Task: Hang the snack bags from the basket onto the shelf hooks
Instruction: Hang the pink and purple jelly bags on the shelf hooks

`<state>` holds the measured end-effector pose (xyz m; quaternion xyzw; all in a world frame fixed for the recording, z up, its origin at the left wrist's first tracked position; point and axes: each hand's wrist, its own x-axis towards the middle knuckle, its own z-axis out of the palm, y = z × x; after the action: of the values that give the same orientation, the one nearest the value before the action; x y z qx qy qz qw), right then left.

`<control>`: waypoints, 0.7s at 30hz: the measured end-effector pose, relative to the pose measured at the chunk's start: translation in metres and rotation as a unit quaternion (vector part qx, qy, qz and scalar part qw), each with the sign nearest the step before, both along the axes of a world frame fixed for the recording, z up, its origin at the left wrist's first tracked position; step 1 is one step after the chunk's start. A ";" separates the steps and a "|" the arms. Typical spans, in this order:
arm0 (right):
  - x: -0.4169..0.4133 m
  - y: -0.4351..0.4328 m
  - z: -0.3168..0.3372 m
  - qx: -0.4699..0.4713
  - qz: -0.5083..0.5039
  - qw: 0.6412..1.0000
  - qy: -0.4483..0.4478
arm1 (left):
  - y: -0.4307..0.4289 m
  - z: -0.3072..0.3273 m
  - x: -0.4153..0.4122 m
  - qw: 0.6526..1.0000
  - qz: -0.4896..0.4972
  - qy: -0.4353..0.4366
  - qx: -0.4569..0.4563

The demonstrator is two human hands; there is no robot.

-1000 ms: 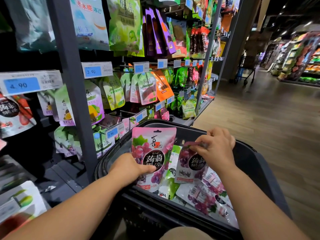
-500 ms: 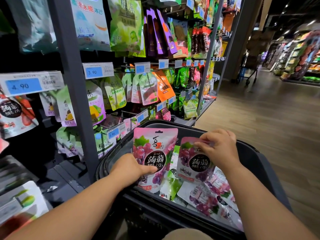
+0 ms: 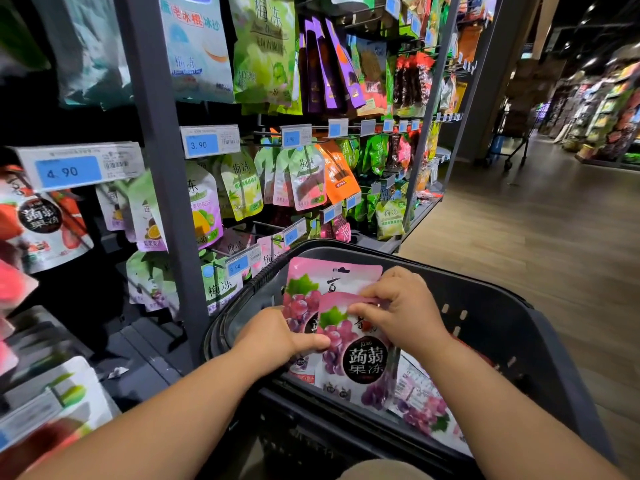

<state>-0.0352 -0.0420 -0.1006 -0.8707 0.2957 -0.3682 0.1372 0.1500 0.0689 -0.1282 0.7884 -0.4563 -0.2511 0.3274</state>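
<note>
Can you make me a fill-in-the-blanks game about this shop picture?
1. The pink snack bags picture purple ___.
2. The right hand pinches the ___ edge of the front bag.
3. The left hand holds bags above a black ___.
4. The leftmost price tag reads ___.
Missing words: grapes, top, basket, 4.90.

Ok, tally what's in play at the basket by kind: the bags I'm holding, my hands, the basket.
Pink grape-print plastic snack bags in hand, rear bag and front bag: 2
Bare hands, left hand and right hand: 2
Black plastic basket: 1
Total: 5
Other bags lie in the basket, too covered to count.
</note>
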 end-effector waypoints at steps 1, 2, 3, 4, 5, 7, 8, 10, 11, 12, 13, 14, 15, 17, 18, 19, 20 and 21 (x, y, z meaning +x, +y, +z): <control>0.003 0.001 -0.001 0.001 -0.005 1.000 -0.001 | 0.001 0.001 -0.001 1.000 0.000 0.004 -0.010; 0.005 0.001 -0.001 0.004 -0.009 1.000 -0.009 | 0.000 0.001 0.000 1.000 -0.002 0.008 -0.019; 0.006 0.001 -0.001 0.006 -0.011 1.000 -0.019 | -0.001 0.001 0.000 0.999 -0.006 0.013 -0.028; 0.006 0.001 -0.001 0.008 -0.014 0.999 -0.028 | -0.002 -0.002 0.001 0.999 -0.011 0.020 -0.039; 0.007 0.002 0.000 0.008 -0.016 0.999 -0.037 | -0.001 -0.003 0.001 0.998 -0.013 0.028 -0.050; 0.008 0.003 0.001 -0.003 -0.010 0.999 -0.049 | -0.003 -0.006 0.002 0.995 -0.001 0.060 -0.076; 0.009 0.004 0.002 -0.010 -0.006 0.998 -0.056 | -0.004 -0.005 0.001 0.993 0.012 0.076 -0.091; 0.010 0.006 0.002 -0.010 -0.010 0.996 -0.087 | -0.004 0.004 -0.004 0.986 0.038 0.100 -0.128; 0.011 0.007 0.003 0.012 -0.018 0.994 -0.111 | -0.004 0.010 -0.006 0.982 0.047 0.106 -0.151; 0.011 0.007 0.005 0.050 -0.024 0.989 -0.140 | -0.005 0.015 -0.007 0.977 0.055 0.111 -0.173; 0.010 0.006 0.008 0.095 -0.029 0.981 -0.166 | -0.005 0.021 -0.007 0.973 0.066 0.115 -0.191; 0.009 0.003 0.012 0.137 -0.033 0.972 -0.186 | -0.006 0.027 -0.006 0.967 0.080 0.120 -0.208; 0.008 0.001 0.016 0.170 -0.033 0.965 -0.199 | -0.005 0.036 -0.003 0.961 0.094 0.126 -0.228; 0.007 -0.003 0.024 0.253 -0.015 0.945 -0.206 | -0.003 0.051 0.005 0.948 0.122 0.135 -0.262; 0.008 -0.003 0.027 0.302 0.008 0.933 -0.196 | -0.001 0.060 0.010 0.941 0.131 0.145 -0.275; 0.010 -0.002 0.027 0.350 0.037 0.919 -0.179 | 0.000 0.069 0.015 0.936 0.141 0.150 -0.287; 0.014 0.000 0.027 0.391 0.068 0.904 -0.162 | 0.003 0.076 0.020 0.930 0.151 0.151 -0.300; 0.019 0.003 0.027 0.419 0.089 0.892 -0.143 | 0.005 0.084 0.026 0.922 0.162 0.157 -0.314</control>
<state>-0.0163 -0.0393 -0.0740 -0.6933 0.3207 -0.3170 0.5621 0.1755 0.0742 -0.0446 0.6589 -0.3204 -0.1591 0.6617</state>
